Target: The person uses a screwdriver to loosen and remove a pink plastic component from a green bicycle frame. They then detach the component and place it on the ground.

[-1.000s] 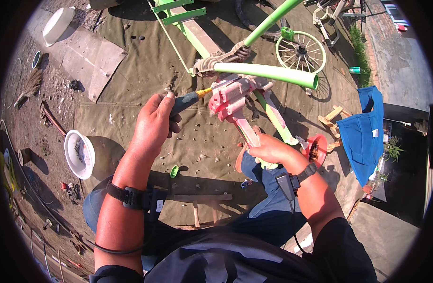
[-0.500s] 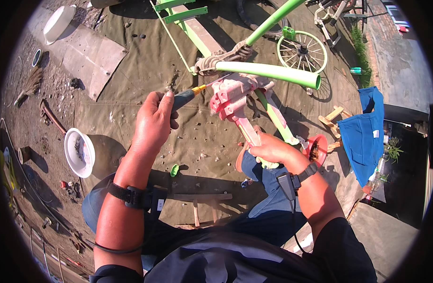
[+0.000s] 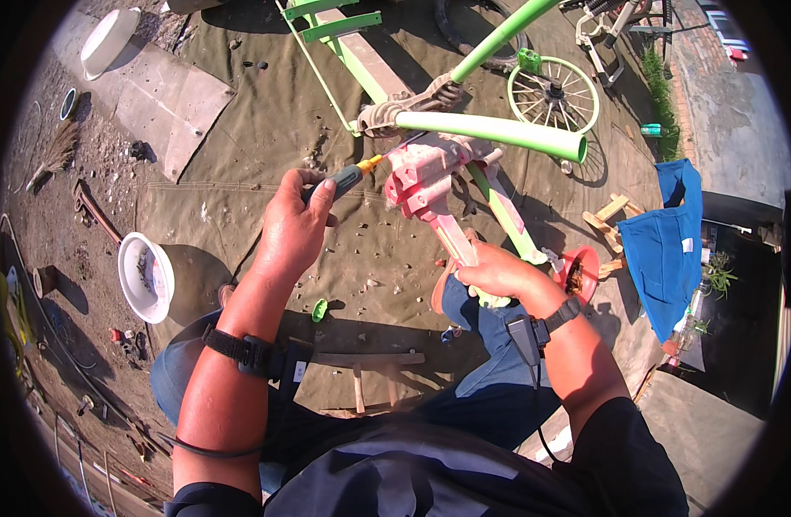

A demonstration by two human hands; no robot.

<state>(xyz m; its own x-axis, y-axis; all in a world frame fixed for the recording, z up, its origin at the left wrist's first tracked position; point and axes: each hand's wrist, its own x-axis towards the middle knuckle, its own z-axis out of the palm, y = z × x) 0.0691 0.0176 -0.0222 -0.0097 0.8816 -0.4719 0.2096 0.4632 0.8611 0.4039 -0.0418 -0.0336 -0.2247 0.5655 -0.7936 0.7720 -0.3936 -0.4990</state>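
Fingers of the left hand (image 3: 299,217) have just rolled round the dark-handled, yellow-collared screwdriver (image 3: 348,178) without letting go, a regrip I reckon, with its shaft angled at the dusty pink metal block (image 3: 421,172) by the hollow lime-green tube (image 3: 490,129) (can't tell if the tip's touching). Right hand (image 3: 501,274) has its fingers wrapped round the pale pink bar (image 3: 452,237) running off that block. Everything's over a pebble-strewn olive canvas groundsheet (image 3: 266,129) in a sunny yard, lime-green spoked wheel (image 3: 554,90) beyond.

Dark navy short-sleeved shirt (image 3: 413,470); blue trousers (image 3: 490,358); two black forearm straps (image 3: 232,346) bearing black angular boxes (image 3: 524,339), one with white label (image 3: 300,371); thin black cables (image 3: 541,429).
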